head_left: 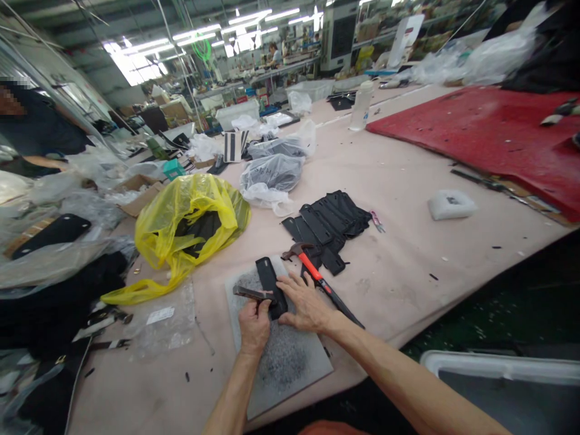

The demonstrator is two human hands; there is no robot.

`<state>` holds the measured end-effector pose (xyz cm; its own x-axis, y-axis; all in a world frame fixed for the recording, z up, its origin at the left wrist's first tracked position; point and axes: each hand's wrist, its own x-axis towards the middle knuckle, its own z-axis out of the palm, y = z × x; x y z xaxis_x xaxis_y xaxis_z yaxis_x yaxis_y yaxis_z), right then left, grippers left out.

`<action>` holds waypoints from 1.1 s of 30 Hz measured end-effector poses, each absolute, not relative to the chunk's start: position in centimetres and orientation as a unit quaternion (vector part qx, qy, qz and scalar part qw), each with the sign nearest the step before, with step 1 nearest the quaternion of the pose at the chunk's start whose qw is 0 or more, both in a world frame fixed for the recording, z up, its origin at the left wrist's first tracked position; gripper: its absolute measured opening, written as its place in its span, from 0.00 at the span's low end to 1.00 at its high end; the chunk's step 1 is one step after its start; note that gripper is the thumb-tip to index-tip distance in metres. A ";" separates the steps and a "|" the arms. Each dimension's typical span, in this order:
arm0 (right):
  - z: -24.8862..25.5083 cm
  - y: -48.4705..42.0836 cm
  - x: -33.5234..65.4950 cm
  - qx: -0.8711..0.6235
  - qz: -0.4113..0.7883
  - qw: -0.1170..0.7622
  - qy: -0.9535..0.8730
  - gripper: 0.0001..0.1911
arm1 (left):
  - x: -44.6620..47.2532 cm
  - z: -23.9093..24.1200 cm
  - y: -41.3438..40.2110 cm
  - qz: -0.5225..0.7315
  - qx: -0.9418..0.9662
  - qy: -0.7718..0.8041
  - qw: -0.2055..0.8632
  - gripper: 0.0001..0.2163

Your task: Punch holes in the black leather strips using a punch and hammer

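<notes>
My left hand (254, 326) pinches a dark, narrow bar-shaped piece (247, 293); its exact kind is unclear. Under that piece lies a black strap piece (267, 275) with a rounded end and a slot, resting on a speckled grey slab (290, 368). My right hand (306, 305) is flat with fingers spread, its fingertips at the right edge of the strap piece. Just beyond the right fingers rests a claw hammer (324, 284) with a red and black handle. A pile of similar black pieces (333, 217) lies behind the hammer.
A yellow plastic bag (194, 199) with dark contents stands left of the slab. Pink snips (377, 222) lie beside the pile. Farther right are a wrapped white block (451, 204) and a red board (480, 124). Another person (38, 127) is at the far left.
</notes>
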<state>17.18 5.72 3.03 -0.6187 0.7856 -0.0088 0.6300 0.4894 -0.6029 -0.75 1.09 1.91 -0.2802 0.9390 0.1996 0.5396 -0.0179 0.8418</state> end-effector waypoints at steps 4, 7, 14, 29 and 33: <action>2.3 6.0 18.1 -0.386 0.321 0.122 -0.856 0.41 | -0.6 1.7 0.7 0.432 0.568 0.664 0.225 0.12; 1.9 6.2 18.4 -0.380 0.327 0.135 -0.855 0.38 | -0.6 1.7 0.5 0.422 0.577 0.660 0.229 0.12; 1.5 6.2 18.2 -0.392 0.327 0.159 -0.845 0.38 | -0.6 1.7 0.4 0.406 0.595 0.658 0.221 0.12; 1.2 6.2 18.2 -0.392 0.334 0.166 -0.841 0.37 | -0.5 0.0 0.3 0.363 0.688 0.620 0.102 0.10; 2.2 6.5 19.1 -0.385 0.316 0.193 -0.846 0.32 | -0.3 -0.2 0.3 0.350 0.708 0.609 0.075 0.10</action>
